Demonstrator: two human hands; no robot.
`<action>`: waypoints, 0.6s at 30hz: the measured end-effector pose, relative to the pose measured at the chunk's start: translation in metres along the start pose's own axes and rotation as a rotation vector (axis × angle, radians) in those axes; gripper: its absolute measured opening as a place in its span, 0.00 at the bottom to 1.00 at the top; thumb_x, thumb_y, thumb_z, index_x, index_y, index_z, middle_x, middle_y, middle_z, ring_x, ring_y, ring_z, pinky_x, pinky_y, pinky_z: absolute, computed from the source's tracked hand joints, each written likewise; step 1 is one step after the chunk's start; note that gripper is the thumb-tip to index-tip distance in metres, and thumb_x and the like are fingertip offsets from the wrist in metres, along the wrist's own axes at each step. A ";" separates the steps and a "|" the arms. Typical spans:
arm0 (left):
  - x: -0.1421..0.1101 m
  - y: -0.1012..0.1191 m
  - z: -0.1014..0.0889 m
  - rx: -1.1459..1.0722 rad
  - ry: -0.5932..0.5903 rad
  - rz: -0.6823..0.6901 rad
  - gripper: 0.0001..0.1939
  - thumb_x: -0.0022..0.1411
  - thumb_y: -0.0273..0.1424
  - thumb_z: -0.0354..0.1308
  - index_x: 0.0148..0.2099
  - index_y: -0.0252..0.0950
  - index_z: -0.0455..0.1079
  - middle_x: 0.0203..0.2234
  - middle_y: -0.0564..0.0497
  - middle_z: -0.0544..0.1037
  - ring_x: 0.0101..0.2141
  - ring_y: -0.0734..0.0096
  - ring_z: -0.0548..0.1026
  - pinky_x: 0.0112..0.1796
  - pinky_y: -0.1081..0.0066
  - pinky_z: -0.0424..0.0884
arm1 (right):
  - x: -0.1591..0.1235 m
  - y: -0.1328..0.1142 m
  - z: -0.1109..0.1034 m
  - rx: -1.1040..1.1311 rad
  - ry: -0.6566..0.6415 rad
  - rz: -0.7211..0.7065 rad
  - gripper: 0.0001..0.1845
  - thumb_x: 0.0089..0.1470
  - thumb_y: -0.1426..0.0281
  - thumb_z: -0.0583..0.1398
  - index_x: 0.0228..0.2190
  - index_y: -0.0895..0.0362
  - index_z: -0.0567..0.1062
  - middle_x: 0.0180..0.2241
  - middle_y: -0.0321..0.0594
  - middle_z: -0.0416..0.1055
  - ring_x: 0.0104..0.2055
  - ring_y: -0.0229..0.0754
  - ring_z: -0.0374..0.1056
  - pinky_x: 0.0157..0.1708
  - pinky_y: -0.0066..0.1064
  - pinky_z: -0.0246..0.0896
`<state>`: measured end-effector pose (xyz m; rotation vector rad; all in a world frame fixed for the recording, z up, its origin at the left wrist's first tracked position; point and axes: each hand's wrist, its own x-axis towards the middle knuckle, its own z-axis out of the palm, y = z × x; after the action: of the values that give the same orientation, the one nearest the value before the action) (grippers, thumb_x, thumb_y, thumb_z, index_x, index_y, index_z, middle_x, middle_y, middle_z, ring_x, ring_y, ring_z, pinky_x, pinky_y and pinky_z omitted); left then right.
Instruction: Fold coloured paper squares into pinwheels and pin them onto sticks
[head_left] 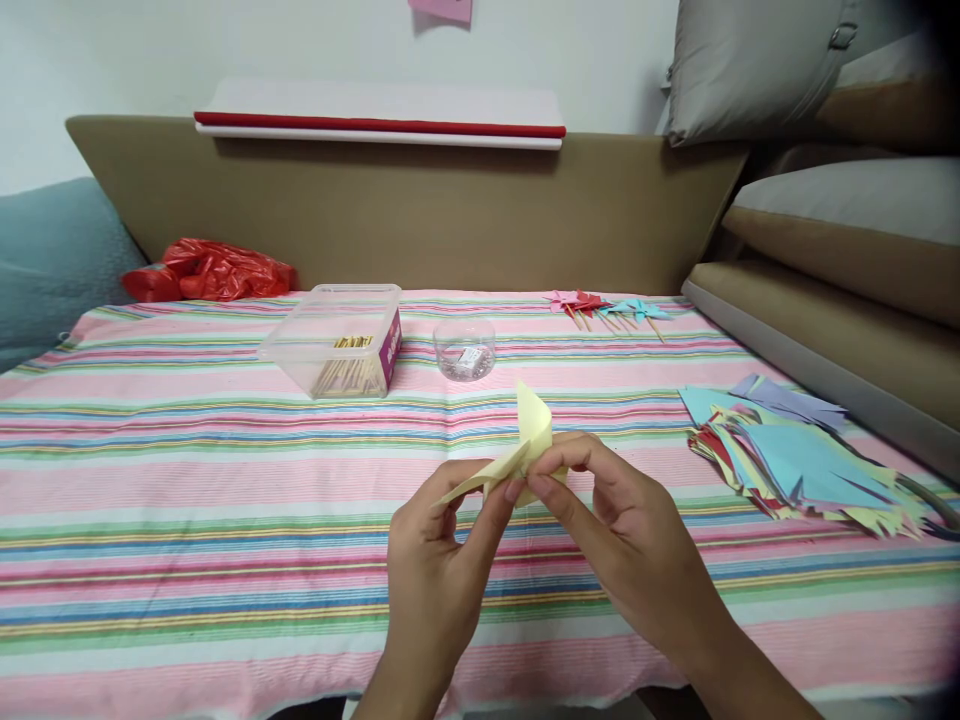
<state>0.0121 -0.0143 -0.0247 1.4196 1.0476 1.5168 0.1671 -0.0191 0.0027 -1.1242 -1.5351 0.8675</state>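
A pale yellow paper pinwheel [534,418], its blades partly folded in toward the middle, is held up above the striped cloth. My left hand [442,545] pinches it from the left, thumb near the centre. From the right, the thumb and forefinger of my right hand [630,530] close on the paper near the same spot. The fingertips of both hands nearly meet there and hide the pinwheel's centre, so I cannot tell whether a pin is in it.
Ahead stand a clear plastic box [300,350] of wooden sticks [349,375] and a round clear container [465,350]. Finished pinwheels [607,308] lie at the back right. Cut paper sheets [810,455] and scissors [930,500] are at right, a red plastic bag [225,270] at back left.
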 end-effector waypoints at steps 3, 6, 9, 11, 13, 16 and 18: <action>0.000 0.000 0.000 0.005 0.004 0.000 0.07 0.65 0.31 0.66 0.44 0.48 0.81 0.37 0.55 0.82 0.39 0.70 0.79 0.38 0.74 0.74 | -0.001 0.004 0.002 0.099 0.085 0.025 0.04 0.64 0.65 0.63 0.39 0.46 0.71 0.39 0.30 0.72 0.43 0.38 0.69 0.43 0.31 0.62; 0.000 0.001 0.000 0.013 -0.001 -0.004 0.07 0.65 0.31 0.65 0.44 0.49 0.80 0.37 0.56 0.82 0.39 0.71 0.79 0.38 0.74 0.74 | -0.002 0.005 0.003 0.202 0.129 0.065 0.15 0.61 0.64 0.65 0.47 0.42 0.67 0.42 0.29 0.73 0.46 0.39 0.70 0.46 0.32 0.63; 0.001 0.001 0.000 0.015 -0.011 -0.002 0.07 0.65 0.31 0.65 0.44 0.50 0.80 0.36 0.58 0.82 0.38 0.73 0.78 0.38 0.76 0.74 | -0.001 0.003 0.000 0.159 0.043 0.110 0.15 0.62 0.63 0.64 0.50 0.42 0.72 0.46 0.31 0.76 0.49 0.40 0.71 0.50 0.32 0.64; 0.002 0.001 0.000 0.016 -0.013 0.005 0.07 0.65 0.30 0.65 0.43 0.49 0.80 0.35 0.58 0.82 0.38 0.74 0.78 0.38 0.77 0.73 | 0.000 0.002 -0.001 0.142 -0.002 0.114 0.10 0.63 0.62 0.63 0.47 0.43 0.77 0.46 0.31 0.77 0.50 0.40 0.71 0.49 0.30 0.64; 0.002 0.000 0.000 0.021 -0.012 0.020 0.06 0.65 0.30 0.65 0.43 0.49 0.80 0.35 0.58 0.82 0.37 0.75 0.78 0.37 0.78 0.73 | 0.001 0.001 -0.002 0.154 -0.023 0.112 0.08 0.64 0.62 0.63 0.45 0.44 0.78 0.45 0.30 0.77 0.50 0.39 0.71 0.49 0.29 0.65; 0.003 0.000 -0.001 0.043 -0.014 0.055 0.07 0.65 0.29 0.66 0.43 0.48 0.80 0.34 0.58 0.82 0.35 0.76 0.78 0.35 0.79 0.73 | 0.001 0.002 -0.003 0.179 -0.032 0.125 0.10 0.63 0.61 0.64 0.46 0.43 0.78 0.45 0.30 0.77 0.52 0.40 0.71 0.48 0.28 0.65; 0.003 0.000 -0.001 0.052 -0.018 0.069 0.07 0.65 0.29 0.65 0.43 0.48 0.80 0.34 0.58 0.82 0.35 0.76 0.78 0.35 0.79 0.72 | 0.001 0.003 -0.002 0.198 -0.039 0.139 0.10 0.63 0.60 0.64 0.46 0.42 0.78 0.45 0.30 0.77 0.53 0.40 0.71 0.48 0.27 0.65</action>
<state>0.0109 -0.0118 -0.0239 1.5167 1.0440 1.5326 0.1698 -0.0170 0.0010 -1.0834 -1.3806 1.1155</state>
